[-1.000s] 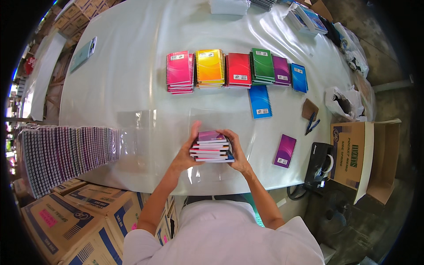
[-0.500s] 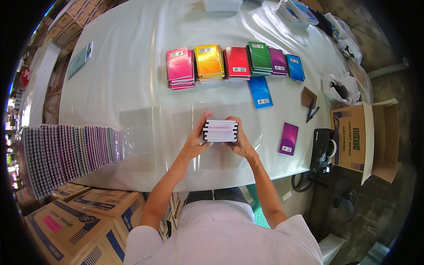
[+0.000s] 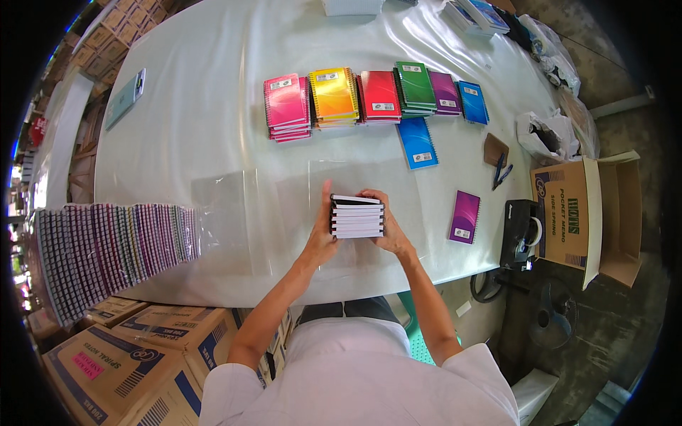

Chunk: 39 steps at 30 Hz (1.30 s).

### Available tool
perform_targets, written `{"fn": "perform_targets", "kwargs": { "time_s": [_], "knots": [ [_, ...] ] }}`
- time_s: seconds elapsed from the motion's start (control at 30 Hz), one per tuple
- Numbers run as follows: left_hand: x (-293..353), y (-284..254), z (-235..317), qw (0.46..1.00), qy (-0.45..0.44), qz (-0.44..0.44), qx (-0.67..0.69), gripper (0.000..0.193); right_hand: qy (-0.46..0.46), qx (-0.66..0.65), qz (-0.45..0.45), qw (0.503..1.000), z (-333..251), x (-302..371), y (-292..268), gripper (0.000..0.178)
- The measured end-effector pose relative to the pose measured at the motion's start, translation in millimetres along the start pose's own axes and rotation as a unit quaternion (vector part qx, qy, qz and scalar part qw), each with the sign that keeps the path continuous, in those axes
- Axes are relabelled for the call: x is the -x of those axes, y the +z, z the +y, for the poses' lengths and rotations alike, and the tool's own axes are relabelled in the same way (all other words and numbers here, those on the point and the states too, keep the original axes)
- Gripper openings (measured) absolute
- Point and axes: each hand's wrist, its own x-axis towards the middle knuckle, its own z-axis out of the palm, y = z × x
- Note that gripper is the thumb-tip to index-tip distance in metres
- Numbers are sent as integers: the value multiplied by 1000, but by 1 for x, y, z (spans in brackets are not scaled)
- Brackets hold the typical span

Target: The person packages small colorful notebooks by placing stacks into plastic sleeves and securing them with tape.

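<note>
Between my hands I hold a stack of small spiral notebooks [image 3: 357, 219], page edges facing up toward me. My left hand [image 3: 324, 231] grips its left side, fingers pointing away. Round the right side curls my right hand [image 3: 387, 221]. The topmost notebook at the far edge sits slightly tilted, with a dark gap below it. Under the stack lies a clear plastic sheet or sleeve [image 3: 277, 245]. Beyond are piles of spiral notebooks: pink [image 3: 285, 103], yellow [image 3: 334, 94], red [image 3: 380, 94], green [image 3: 415, 86], purple [image 3: 445, 92] and blue [image 3: 472, 101].
A blue notebook [image 3: 418, 144] and a purple notebook [image 3: 464, 216] lie singly. Right: a tape dispenser [image 3: 517, 234], pens [image 3: 499, 170], a brown pouch [image 3: 494, 149] and an open carton [image 3: 568, 220]. A long wrapped row of spiral-bound notebooks [image 3: 117, 245] stands left, above cartons [image 3: 106, 369].
The stack in my hands has tipped and shifted slightly nearer, showing more of its page edges. Its far notebook now slants. Both hands keep their hold.
</note>
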Motion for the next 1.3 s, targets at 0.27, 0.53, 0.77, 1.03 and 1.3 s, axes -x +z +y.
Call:
{"fn": "perform_targets", "kwargs": {
  "time_s": [0.27, 0.53, 0.77, 1.03, 1.3],
  "knots": [
    [3, -20, 2, 995, -93, -6, -46, 83, 7, 23, -41, 999, 2, -1, -10, 76],
    [13, -11, 4, 992, -106, 11, -69, 81, 59, -48, 6, 997, -2, 5, -9, 68],
    [52, -21, -17, 855, -8, -111, -506, 70, 244, -160, 162, 943, -32, 29, -61, 66],
    [62, -14, -22, 828, 10, -91, -553, 68, 296, -314, 184, 883, -22, 47, -78, 56],
    [70, -14, -19, 811, -12, -75, -580, 71, 362, -272, 132, 882, -22, 37, -53, 61]
  ]
}}
